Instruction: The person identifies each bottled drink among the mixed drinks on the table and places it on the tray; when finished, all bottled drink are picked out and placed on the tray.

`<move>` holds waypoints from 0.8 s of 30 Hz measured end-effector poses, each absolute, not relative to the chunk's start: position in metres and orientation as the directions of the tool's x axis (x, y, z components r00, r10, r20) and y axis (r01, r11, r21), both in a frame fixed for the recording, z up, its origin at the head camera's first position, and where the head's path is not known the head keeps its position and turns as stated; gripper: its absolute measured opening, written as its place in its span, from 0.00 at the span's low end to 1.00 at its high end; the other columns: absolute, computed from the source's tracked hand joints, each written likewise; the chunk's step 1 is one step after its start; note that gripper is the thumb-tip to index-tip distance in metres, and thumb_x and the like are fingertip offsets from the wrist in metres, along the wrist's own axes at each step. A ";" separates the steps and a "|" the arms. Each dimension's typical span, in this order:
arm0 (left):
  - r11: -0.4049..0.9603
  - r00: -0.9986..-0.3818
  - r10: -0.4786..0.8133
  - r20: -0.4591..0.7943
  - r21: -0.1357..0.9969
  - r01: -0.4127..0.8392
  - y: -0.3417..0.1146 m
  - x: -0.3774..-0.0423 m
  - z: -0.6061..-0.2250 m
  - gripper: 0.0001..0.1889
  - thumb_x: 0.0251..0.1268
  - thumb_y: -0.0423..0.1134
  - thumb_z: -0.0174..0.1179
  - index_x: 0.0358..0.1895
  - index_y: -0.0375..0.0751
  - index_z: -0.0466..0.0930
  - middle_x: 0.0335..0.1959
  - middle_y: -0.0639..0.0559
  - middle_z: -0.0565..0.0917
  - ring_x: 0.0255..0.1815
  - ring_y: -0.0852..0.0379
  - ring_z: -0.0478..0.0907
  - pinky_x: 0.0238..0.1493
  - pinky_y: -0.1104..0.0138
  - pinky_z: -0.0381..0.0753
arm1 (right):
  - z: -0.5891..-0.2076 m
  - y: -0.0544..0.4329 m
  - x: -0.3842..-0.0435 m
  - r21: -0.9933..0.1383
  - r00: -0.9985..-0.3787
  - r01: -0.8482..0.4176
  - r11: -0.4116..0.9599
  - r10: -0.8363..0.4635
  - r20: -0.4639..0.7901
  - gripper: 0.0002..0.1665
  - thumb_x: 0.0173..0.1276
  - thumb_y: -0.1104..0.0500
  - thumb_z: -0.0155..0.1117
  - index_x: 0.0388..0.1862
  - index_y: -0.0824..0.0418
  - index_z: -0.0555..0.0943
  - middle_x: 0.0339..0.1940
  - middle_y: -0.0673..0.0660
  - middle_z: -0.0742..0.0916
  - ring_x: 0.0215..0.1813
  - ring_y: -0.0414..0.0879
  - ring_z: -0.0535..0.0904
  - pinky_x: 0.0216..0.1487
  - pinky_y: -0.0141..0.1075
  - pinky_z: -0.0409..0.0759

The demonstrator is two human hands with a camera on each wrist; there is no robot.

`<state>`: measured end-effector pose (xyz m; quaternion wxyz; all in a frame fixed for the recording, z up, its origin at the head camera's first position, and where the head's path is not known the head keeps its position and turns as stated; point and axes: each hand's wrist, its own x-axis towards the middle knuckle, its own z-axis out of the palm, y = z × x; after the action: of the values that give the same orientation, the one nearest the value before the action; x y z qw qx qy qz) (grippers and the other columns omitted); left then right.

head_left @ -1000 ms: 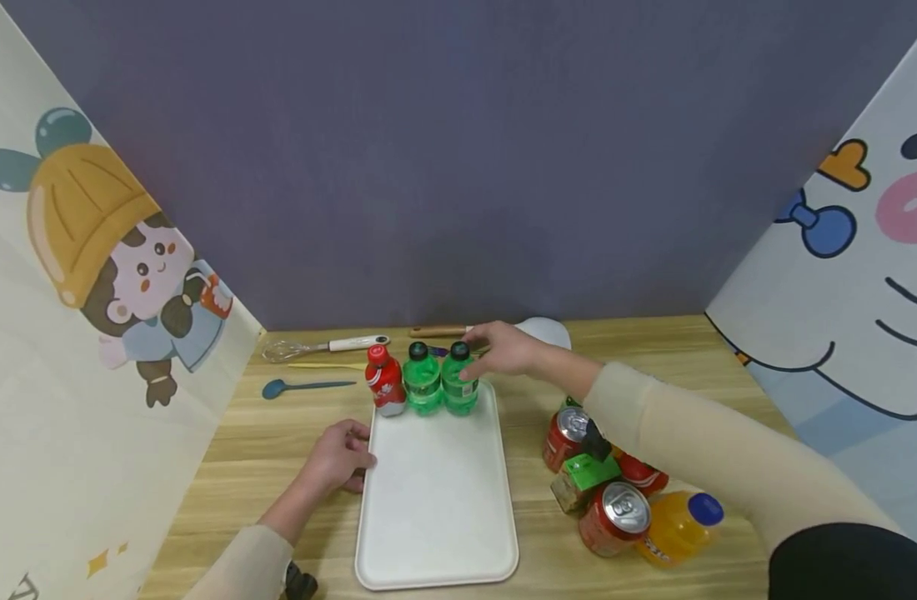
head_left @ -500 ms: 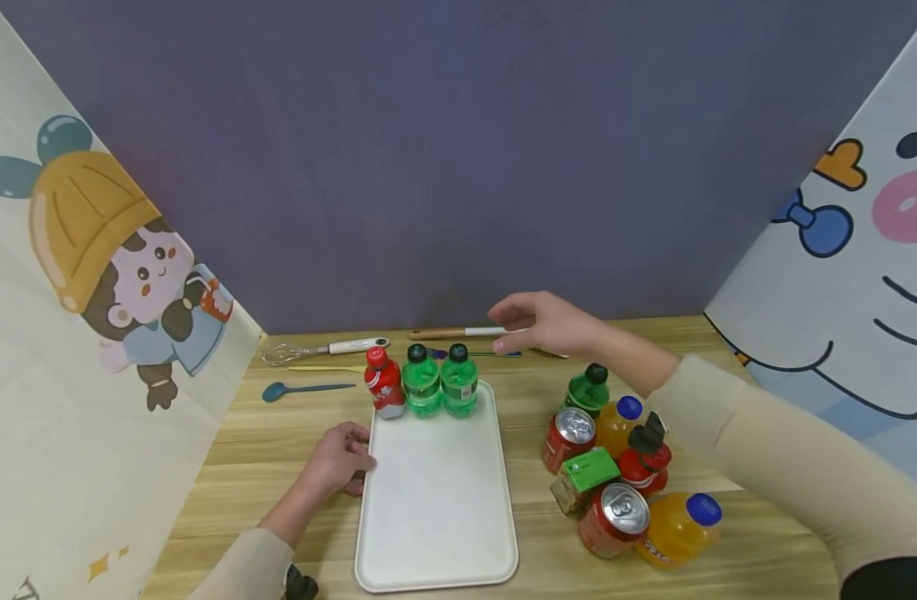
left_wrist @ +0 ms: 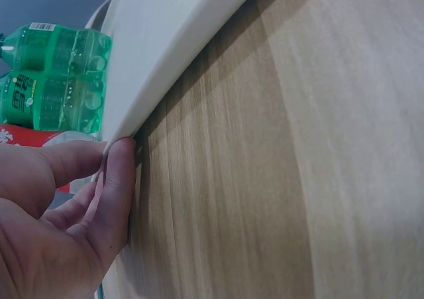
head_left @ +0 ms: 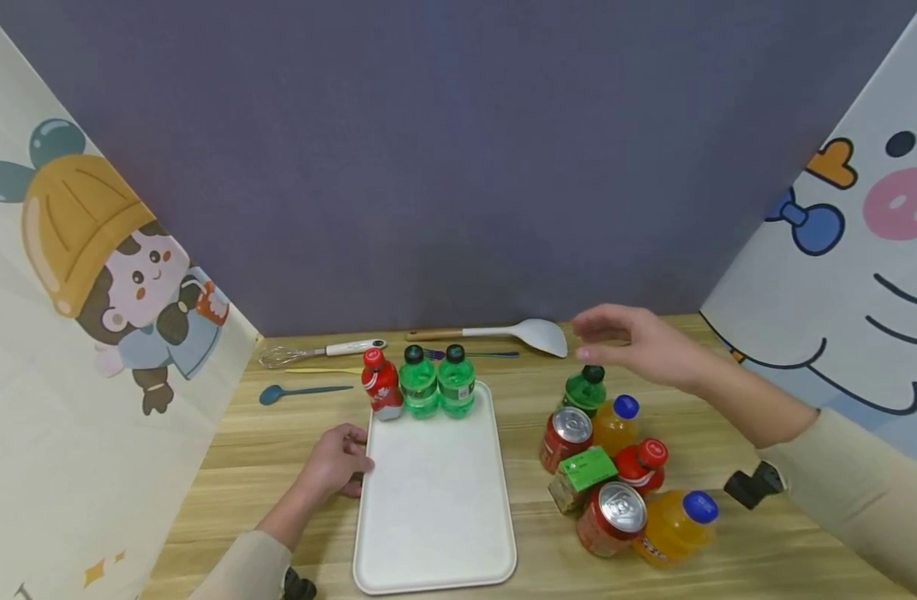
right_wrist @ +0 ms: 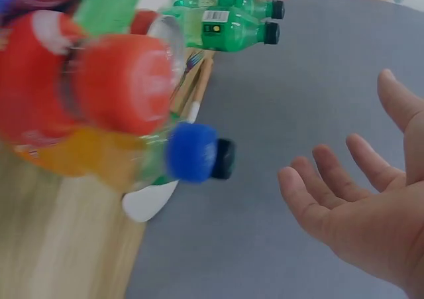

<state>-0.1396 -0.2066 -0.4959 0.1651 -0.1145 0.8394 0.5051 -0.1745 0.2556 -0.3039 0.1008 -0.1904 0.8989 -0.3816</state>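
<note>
One hand, the left hand [head_left: 334, 461], pinches the side rim of a white tray [head_left: 436, 508], which spreads away to the right of that grip. The tray looks light and stiff, probably best held by its rim, though tilting it could topple the red bottle [head_left: 383, 392] and the two green bottles [head_left: 419, 392] standing at its far end, beyond the grip.

The right hand [head_left: 646, 343] holds nothing; its fingers curve loosely, with a wide gap to the thumb. Just below its fingertips, apart from them, stands a black-capped green bottle [head_left: 584, 392]. If full, it should feel fairly heavy, its plastic smooth and slightly yielding, surest to hold round the body below the neck. Closer to the wearer than this hand cluster two orange bottles [head_left: 674, 529], another red-capped bottle [head_left: 642, 467], two cans [head_left: 612, 518] and a green-topped carton [head_left: 584, 477].
</note>
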 end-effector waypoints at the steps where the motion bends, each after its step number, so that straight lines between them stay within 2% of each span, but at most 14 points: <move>1: 0.463 -0.919 -0.025 -0.394 0.810 -0.360 -0.207 -0.139 -0.496 0.24 0.60 0.23 0.66 0.60 0.30 0.72 0.39 0.40 0.78 0.31 0.50 0.82 0.25 0.57 0.90 | -0.306 0.261 -0.170 -0.722 -0.908 -0.264 0.640 -0.416 -0.036 0.32 0.73 0.44 0.67 0.69 0.58 0.74 0.67 0.59 0.81 0.69 0.59 0.76 0.69 0.61 0.76; 6: 0.463 -0.918 -0.036 -0.395 0.807 -0.366 -0.207 -0.138 -0.496 0.24 0.60 0.23 0.66 0.60 0.31 0.73 0.39 0.40 0.78 0.31 0.50 0.82 0.26 0.57 0.90 | -0.314 0.281 -0.148 -0.704 -0.927 -0.253 0.663 -0.374 -0.019 0.31 0.74 0.46 0.66 0.69 0.57 0.74 0.66 0.59 0.81 0.68 0.61 0.76 0.66 0.60 0.79; 8: 0.462 -0.918 -0.036 -0.394 0.808 -0.365 -0.206 -0.138 -0.496 0.24 0.60 0.23 0.66 0.60 0.31 0.73 0.40 0.40 0.78 0.31 0.50 0.82 0.26 0.57 0.90 | -0.318 0.289 -0.140 -0.690 -0.938 -0.248 0.680 -0.347 -0.005 0.30 0.73 0.46 0.67 0.68 0.57 0.75 0.65 0.59 0.82 0.67 0.60 0.78 0.63 0.53 0.84; 10: 0.462 -0.917 -0.038 -0.397 0.807 -0.369 -0.206 -0.139 -0.497 0.24 0.60 0.23 0.66 0.59 0.32 0.73 0.40 0.40 0.79 0.30 0.50 0.82 0.26 0.58 0.90 | -0.321 0.297 -0.131 -0.682 -0.947 -0.234 0.693 -0.321 -0.001 0.28 0.73 0.47 0.67 0.67 0.56 0.76 0.64 0.58 0.83 0.65 0.59 0.79 0.60 0.40 0.85; 12: 0.457 -0.916 -0.035 -0.399 0.809 -0.369 -0.205 -0.139 -0.497 0.24 0.60 0.23 0.66 0.59 0.32 0.73 0.40 0.40 0.79 0.30 0.50 0.82 0.26 0.58 0.90 | -0.325 0.306 -0.123 -0.688 -0.953 -0.220 0.691 -0.303 0.001 0.26 0.73 0.49 0.67 0.66 0.56 0.76 0.63 0.57 0.84 0.64 0.57 0.80 0.57 0.29 0.83; 14: 0.458 -0.918 -0.037 -0.396 0.809 -0.368 -0.205 -0.139 -0.496 0.24 0.59 0.23 0.66 0.59 0.31 0.73 0.39 0.40 0.78 0.30 0.50 0.82 0.26 0.58 0.90 | -0.330 0.315 -0.114 -0.708 -0.953 -0.215 0.673 -0.303 0.001 0.25 0.74 0.51 0.67 0.65 0.57 0.76 0.63 0.58 0.84 0.63 0.55 0.81 0.54 0.23 0.81; 21: 0.457 -0.917 -0.031 -0.398 0.810 -0.367 -0.206 -0.140 -0.495 0.24 0.59 0.23 0.66 0.59 0.30 0.72 0.40 0.40 0.78 0.31 0.50 0.82 0.26 0.57 0.90 | -0.349 0.338 -0.083 -0.735 -0.962 -0.131 0.665 -0.264 -0.067 0.23 0.76 0.51 0.64 0.66 0.56 0.75 0.64 0.58 0.83 0.59 0.28 0.79 0.51 0.25 0.84; 24: 0.461 -0.916 -0.025 -0.399 0.809 -0.365 -0.206 -0.141 -0.495 0.24 0.59 0.23 0.66 0.60 0.30 0.72 0.40 0.39 0.78 0.31 0.50 0.82 0.26 0.57 0.90 | -0.358 0.346 -0.070 -0.744 -0.959 -0.101 0.661 -0.263 -0.104 0.25 0.76 0.52 0.64 0.67 0.57 0.74 0.66 0.61 0.82 0.58 0.24 0.77 0.49 0.26 0.84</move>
<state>-0.1406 -0.2064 -0.4954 0.1681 -0.1162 0.8379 0.5061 -0.0701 0.3462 -0.3578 0.1016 -0.1004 0.9056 -0.3994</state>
